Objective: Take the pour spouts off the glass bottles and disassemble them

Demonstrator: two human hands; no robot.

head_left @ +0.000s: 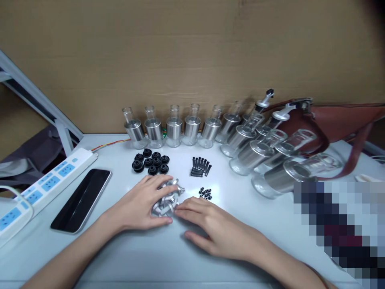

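Observation:
A small heap of silver metal pourer spouts (165,202) lies on the table before me. My left hand (144,202) cups the heap's left side, fingers spread over its top and thumb along its near edge. From the right, my right hand (210,226) reaches to the heap with fingertips at its edge, fingers stretched and thumb apart. Beyond the heap sit several black ribbed rubber stoppers (152,161). Short black tubes (201,165) lie in a group farther right, and a cluster of tiny black parts (205,193) is close beyond my right hand.
Several glass bottles with metal sleeves (173,127) line the back and right; two behind carry silver pourers (281,114). On the left are a phone (81,200) and a white power strip (45,188). A brown leather bag (337,124) stands back right. Cardboard (186,52) walls the rear.

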